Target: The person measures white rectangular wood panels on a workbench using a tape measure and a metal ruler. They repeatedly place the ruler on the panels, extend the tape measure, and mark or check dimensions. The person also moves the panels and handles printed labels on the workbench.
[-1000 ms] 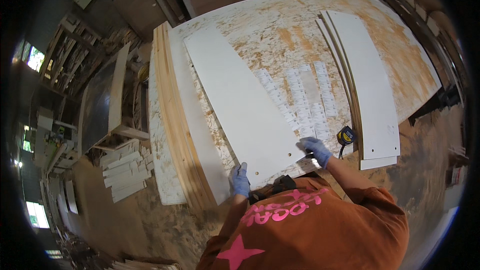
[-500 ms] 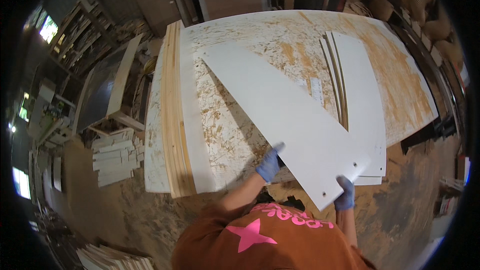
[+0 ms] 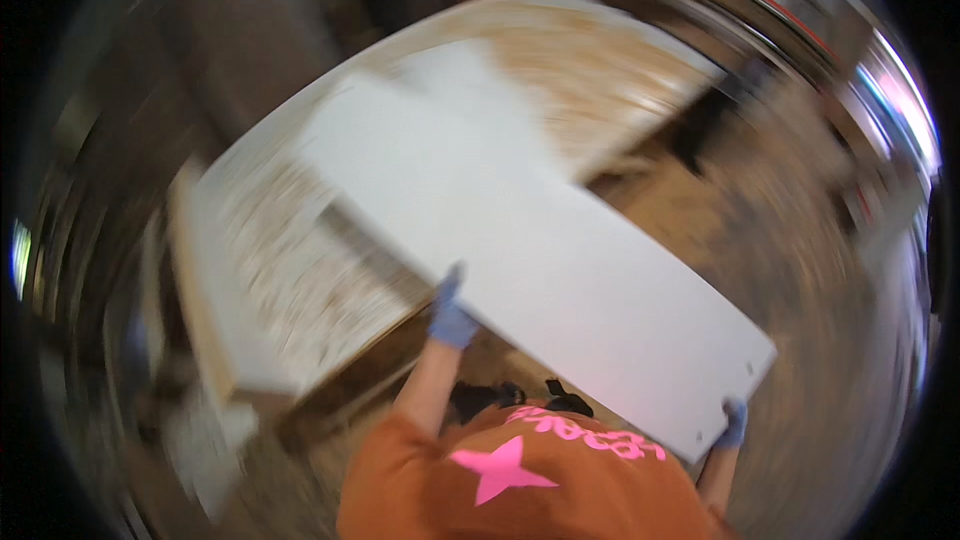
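The board (image 3: 560,270) is white, gloves (image 3: 452,326) blue, shirt (image 3: 420,490) orange and pink.

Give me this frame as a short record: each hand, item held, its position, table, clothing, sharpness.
Left hand: gloved, on a long edge of the white panel
Right hand: gloved, at the panel's near end
Item held: long white panel, two small dark spots near one end
Position: partly over the table, near end beyond it
Table: white, brown patches
Clothing: orange-brown shirt, pink star
Sharpness: motion-blurred

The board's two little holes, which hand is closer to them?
Right. The right hand is at the end of the board, close beside the holes; the left hand is farther away, at its long edge.
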A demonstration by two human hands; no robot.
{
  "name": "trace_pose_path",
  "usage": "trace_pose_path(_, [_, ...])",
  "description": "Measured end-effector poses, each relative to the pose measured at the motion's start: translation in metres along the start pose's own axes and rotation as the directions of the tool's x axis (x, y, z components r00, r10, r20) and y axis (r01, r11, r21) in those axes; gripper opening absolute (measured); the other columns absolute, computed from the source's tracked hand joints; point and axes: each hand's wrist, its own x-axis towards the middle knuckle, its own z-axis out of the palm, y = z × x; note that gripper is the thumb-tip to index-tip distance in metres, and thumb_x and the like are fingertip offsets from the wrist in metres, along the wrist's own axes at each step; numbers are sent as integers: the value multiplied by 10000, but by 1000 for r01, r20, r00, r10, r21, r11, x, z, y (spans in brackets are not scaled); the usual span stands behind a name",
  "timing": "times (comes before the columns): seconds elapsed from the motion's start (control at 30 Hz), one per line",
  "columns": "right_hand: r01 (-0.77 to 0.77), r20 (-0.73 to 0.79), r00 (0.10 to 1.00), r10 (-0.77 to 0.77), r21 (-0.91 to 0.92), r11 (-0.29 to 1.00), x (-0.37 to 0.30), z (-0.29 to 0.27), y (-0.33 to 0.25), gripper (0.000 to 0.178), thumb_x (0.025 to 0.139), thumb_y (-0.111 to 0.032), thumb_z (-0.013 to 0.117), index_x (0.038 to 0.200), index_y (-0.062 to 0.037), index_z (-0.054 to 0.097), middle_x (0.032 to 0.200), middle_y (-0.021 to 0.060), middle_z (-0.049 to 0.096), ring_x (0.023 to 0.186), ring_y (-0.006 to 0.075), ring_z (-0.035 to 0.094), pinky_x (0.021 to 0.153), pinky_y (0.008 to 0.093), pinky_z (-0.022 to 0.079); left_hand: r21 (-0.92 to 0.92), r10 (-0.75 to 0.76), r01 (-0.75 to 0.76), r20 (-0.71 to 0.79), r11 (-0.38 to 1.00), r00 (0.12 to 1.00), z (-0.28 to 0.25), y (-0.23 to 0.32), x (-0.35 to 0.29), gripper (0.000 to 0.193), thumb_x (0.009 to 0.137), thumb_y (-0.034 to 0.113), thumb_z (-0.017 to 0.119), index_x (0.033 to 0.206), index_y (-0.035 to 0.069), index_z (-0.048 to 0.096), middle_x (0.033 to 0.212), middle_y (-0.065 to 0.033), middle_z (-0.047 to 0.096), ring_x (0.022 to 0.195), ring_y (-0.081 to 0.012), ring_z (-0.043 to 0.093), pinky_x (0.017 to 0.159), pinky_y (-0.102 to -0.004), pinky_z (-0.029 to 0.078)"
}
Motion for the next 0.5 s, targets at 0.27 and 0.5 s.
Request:
trace_pose_path(0.27, [144,-538,836,-111,20,989,-80,-187,-43,509,859,-236,723,1277,-8,540,1112,118,660,953,225,664,824,392,562,386,-249,43,501,921,829,115,-195,-2,634,905,451,560,1397,59,477,1359,-103,561,1240,-304,540,1033,-485,449])
trace_pose_path(0.5, [280,-913,407,-32,91,956,-89,-280,2,492,909,-398,665,1204,-8,606,1076,95,671,882,219,655,798,347,537,599,-506,204,393,775,768,171,-338,76,373,867,332,653,1152,92,637,1187,-62,619,1101,-243,579,1005,-429,451])
